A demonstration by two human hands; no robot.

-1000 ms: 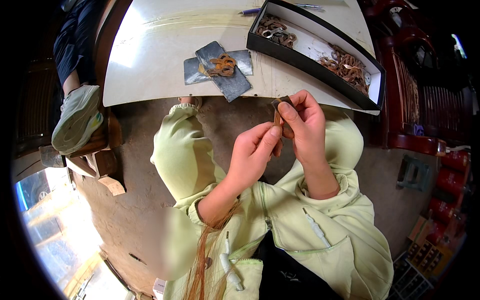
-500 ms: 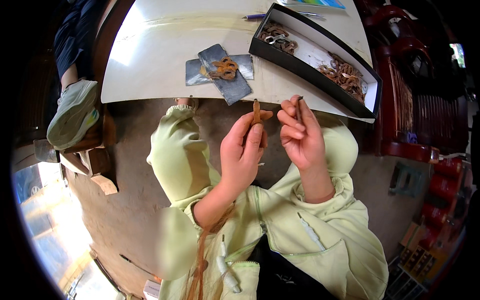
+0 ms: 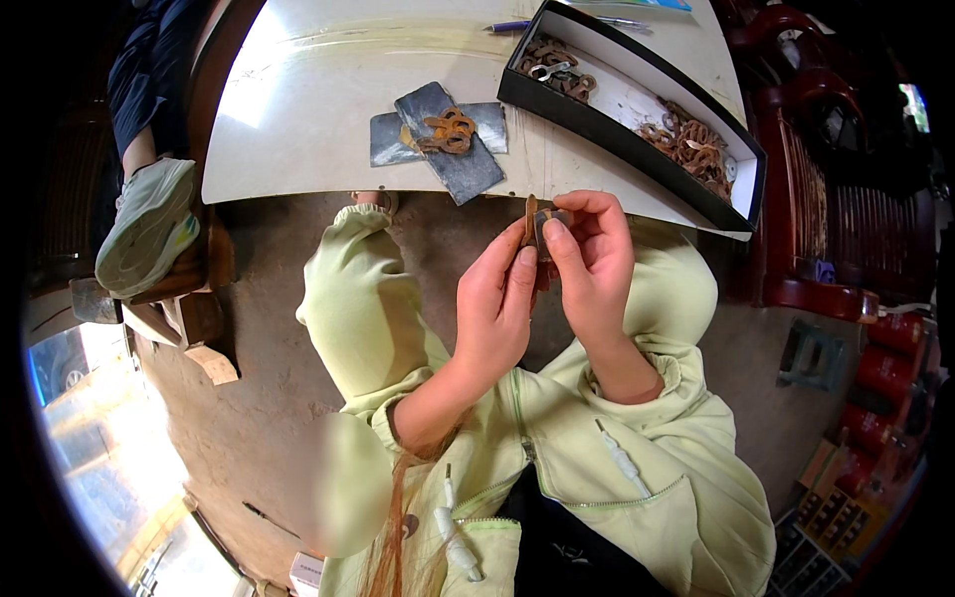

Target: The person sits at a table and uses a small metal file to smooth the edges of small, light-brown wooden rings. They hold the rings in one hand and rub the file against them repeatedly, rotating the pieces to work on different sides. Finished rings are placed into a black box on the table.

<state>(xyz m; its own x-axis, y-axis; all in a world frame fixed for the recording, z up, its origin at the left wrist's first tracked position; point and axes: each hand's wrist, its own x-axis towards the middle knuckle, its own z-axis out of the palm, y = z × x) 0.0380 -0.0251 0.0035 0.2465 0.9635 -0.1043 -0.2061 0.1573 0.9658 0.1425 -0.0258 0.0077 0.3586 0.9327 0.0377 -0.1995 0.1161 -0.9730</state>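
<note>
Rusty metal piece [image 3: 531, 219] upright, pinched by left hand [image 3: 494, 298] near table [image 3: 298, 129] edge; right hand [image 3: 597, 261] pinches dark scrap [image 3: 542, 235] alongside. Black box [image 3: 597, 136] on table: rusty links [image 3: 698, 154] heaped both ends.

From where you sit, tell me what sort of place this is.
Likely a household room or small shop used for handwork: a white-topped table, a black box of rusty metal pieces and dark-red slatted wooden seating suggest it.
</note>
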